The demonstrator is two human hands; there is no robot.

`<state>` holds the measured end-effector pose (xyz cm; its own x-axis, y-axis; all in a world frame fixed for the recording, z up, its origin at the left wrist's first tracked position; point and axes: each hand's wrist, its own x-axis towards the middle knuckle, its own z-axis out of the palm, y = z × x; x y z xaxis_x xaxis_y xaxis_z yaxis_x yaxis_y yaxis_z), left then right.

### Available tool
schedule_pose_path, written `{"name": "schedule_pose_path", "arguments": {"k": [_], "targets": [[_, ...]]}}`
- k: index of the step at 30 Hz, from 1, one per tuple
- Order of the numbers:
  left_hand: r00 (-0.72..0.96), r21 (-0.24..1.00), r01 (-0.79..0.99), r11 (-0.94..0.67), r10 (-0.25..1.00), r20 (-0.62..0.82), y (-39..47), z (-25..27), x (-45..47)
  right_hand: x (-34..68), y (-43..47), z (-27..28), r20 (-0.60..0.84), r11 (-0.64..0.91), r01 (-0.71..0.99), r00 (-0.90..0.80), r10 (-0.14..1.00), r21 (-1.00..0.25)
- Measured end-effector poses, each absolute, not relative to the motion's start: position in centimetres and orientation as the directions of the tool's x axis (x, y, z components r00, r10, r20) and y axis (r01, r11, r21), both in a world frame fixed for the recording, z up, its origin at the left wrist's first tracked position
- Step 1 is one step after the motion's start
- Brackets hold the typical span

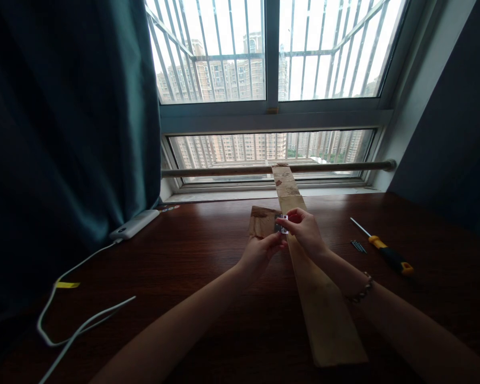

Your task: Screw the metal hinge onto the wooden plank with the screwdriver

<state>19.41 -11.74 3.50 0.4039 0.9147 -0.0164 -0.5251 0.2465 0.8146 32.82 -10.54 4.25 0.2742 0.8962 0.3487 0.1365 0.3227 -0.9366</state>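
My left hand is closed on a short wooden board, gripping it by its lower edge. With thumb and fingers pinched, my right hand holds a small shiny metal hinge against the right end of that board. The fingers partly cover the hinge, so its full shape is hidden. Below both hands, a long wooden plank lies on the table and runs toward the window. Right of my right hand are a yellow and black screwdriver and a small cluster of screws.
The dark brown table reaches to the window sill. A white power strip lies at the left by a dark curtain, with its white cable looping forward. A horizontal rail crosses in front of the window, near the plank's far end.
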Motion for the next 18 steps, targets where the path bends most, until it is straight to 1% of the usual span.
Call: {"name": "schedule_pose_path", "arguments": {"k": [4, 6, 18], "targets": [[0.397, 0.803, -0.540, 0.250, 0.918, -0.019, -11.51, 3.31, 19.43, 32.83, -10.66, 4.55, 0.294, 0.296, 0.016, 0.184, 0.938, -0.955], [0.395, 0.800, -0.545, 0.252, 0.919, -0.020, -11.34, 3.13, 19.43, 32.78, -10.76, 4.73, 0.273, 0.280, -0.019, 0.170, 0.947, -0.960], [0.396, 0.780, -0.567, 0.263, 0.918, -0.022, -11.49, 3.16, 19.36, 32.24, -11.24, 5.28, 0.263, 0.273, -0.025, 0.200, 0.944, -0.962]]}}
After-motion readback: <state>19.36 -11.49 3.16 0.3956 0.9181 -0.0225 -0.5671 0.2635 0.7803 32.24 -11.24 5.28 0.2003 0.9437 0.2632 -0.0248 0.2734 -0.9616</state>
